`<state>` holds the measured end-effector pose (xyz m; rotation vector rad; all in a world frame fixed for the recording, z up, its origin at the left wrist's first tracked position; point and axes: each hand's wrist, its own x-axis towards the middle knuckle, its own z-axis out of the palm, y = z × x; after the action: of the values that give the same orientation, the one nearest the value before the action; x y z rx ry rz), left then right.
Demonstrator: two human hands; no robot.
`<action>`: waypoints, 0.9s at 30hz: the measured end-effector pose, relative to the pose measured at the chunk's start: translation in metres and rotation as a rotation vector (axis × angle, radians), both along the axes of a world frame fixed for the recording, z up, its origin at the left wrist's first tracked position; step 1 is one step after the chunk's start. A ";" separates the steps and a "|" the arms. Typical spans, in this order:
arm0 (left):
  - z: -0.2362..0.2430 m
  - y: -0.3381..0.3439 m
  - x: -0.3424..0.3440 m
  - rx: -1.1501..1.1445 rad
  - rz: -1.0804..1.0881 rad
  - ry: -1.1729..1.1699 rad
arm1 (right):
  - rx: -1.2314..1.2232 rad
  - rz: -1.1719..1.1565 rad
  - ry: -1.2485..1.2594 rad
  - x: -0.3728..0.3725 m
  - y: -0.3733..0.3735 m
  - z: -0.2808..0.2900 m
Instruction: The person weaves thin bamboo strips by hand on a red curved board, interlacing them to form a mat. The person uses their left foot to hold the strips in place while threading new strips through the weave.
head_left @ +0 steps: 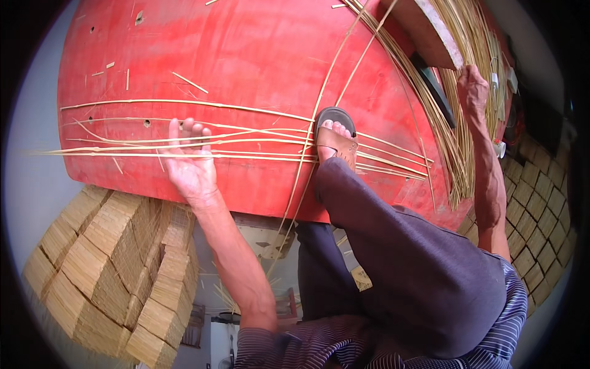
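Note:
Several thin bamboo strips [258, 141] lie roughly side by side across a red board [203, 49]. My left hand [193, 166] is palm up under some of them, fingers stretched and apart, with strips running across the fingers and palm. A sandalled foot [338, 135] presses down where these strips meet two long crossing strips [319, 92]. To the far right, my right hand [473, 89] is closed beside a thick bundle of long strips [464, 37]. Whatever it may hold is hidden.
Short strip offcuts [190, 82] and small holes dot the board. A rough block [424, 31] rests by the bundle at the upper right. Stacked bundles of cut pieces [117, 246] stand below the board at left, more stacks [534, 215] at right.

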<state>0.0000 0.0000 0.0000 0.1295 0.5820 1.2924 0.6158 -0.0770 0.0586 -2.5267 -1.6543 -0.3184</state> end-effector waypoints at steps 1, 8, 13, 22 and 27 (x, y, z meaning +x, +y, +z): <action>0.002 -0.001 -0.002 -0.008 -0.025 0.032 | 0.076 0.040 -0.013 0.001 0.005 -0.005; 0.001 0.001 0.012 -0.069 -0.122 0.030 | 0.136 0.206 0.178 -0.060 0.069 0.062; 0.007 0.004 0.024 -0.049 -0.249 0.091 | -0.191 0.108 1.517 -0.225 0.110 0.044; 0.025 0.008 0.039 -0.016 -0.336 0.371 | -0.231 1.030 1.054 -0.361 0.096 -0.042; 0.004 0.007 0.028 0.031 -0.288 0.481 | -0.225 0.951 1.024 -0.318 0.065 -0.049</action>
<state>0.0279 0.0074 0.0042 0.5413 0.9159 0.9892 0.2976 -0.0124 0.0094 -1.2169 -2.0703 1.0601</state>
